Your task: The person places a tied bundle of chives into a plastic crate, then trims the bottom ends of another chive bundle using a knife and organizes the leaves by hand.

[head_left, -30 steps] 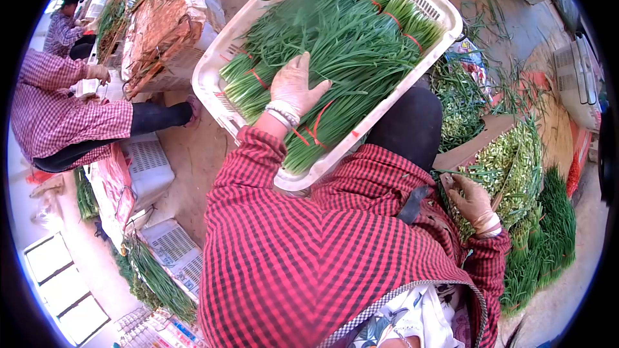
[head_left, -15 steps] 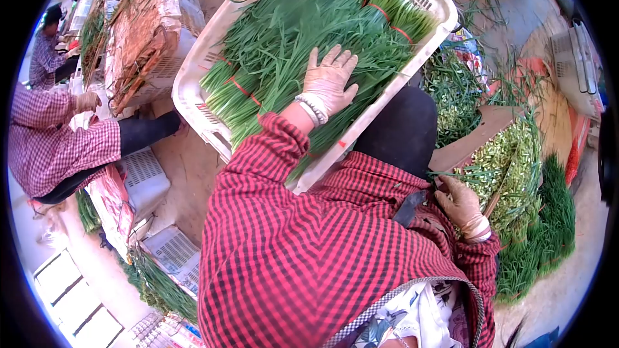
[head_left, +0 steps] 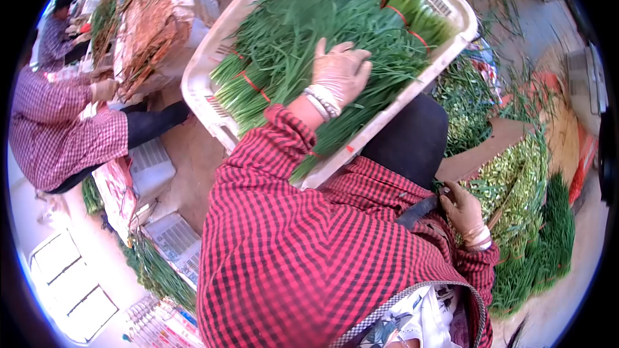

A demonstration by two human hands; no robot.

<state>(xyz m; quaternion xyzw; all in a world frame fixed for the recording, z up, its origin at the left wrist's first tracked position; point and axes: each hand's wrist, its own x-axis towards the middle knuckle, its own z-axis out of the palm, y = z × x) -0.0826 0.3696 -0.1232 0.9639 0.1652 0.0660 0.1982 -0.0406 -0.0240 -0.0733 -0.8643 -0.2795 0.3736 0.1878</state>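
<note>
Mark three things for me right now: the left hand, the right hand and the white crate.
Left hand (head_left: 343, 76): head view, on the back of the hand.
Right hand (head_left: 463, 209): head view, on the middle of the hand.
White crate (head_left: 194, 80): head view, on the rim's picture-left corner.

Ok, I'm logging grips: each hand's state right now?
Left hand: open, on the greens.
Right hand: partly curled; whether it holds anything cannot be told.
</note>
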